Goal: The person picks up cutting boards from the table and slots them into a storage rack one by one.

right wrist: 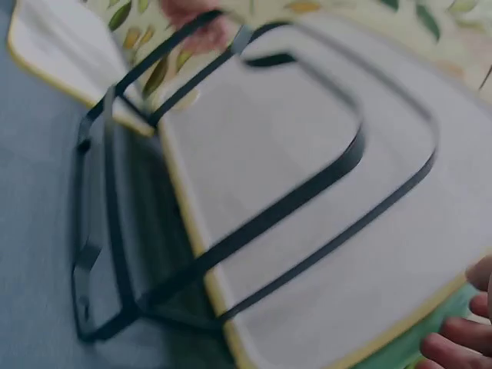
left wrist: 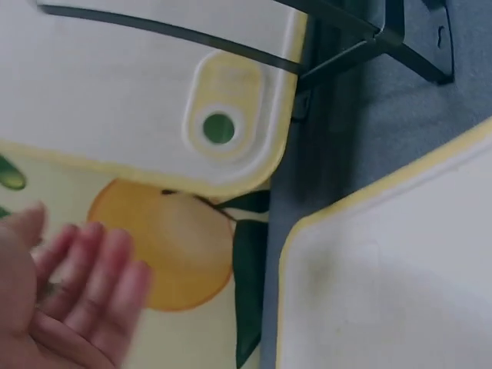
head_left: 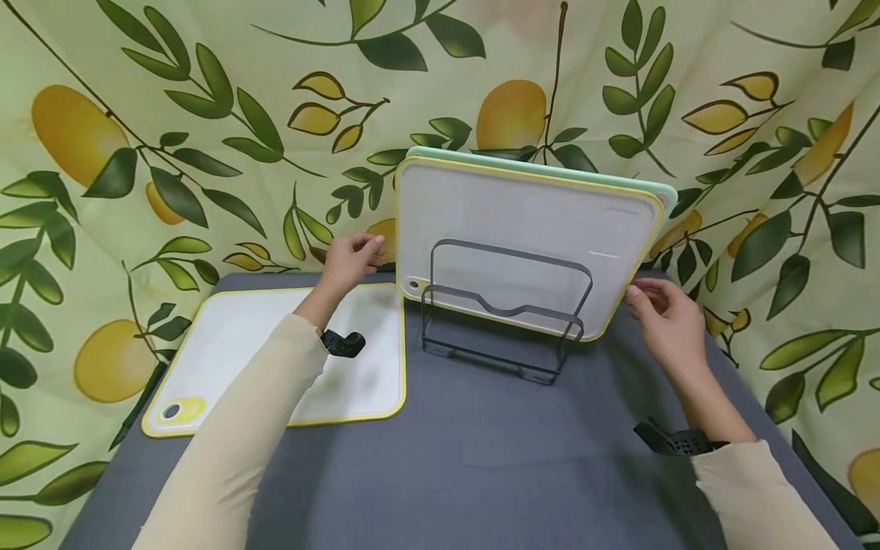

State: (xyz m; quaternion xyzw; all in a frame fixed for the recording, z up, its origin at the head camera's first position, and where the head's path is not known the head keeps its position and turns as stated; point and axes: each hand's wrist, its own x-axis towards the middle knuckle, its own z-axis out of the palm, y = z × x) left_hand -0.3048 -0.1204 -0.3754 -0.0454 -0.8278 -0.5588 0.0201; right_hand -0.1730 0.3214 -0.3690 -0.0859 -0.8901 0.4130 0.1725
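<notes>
A white cutting board with a yellow rim (head_left: 509, 221) stands tilted back in a black wire rack (head_left: 505, 313), and a mint-green board (head_left: 550, 169) shows behind its top edge. My left hand (head_left: 351, 263) hovers beside the upright board's left edge, apart from it. In the left wrist view its fingers (left wrist: 104, 284) are relaxed, with nothing held. At the opposite edge is my right hand (head_left: 667, 317), its fingertips right at the rim and its fingers loosely bent. The right wrist view shows these fingers (right wrist: 453, 342) beside the green board's edge.
Another white board with a yellow rim (head_left: 302, 409) lies flat on the left of the grey tablecloth (head_left: 440, 473). A curtain printed with fruit and leaves (head_left: 227, 46) hangs behind the table and along its sides.
</notes>
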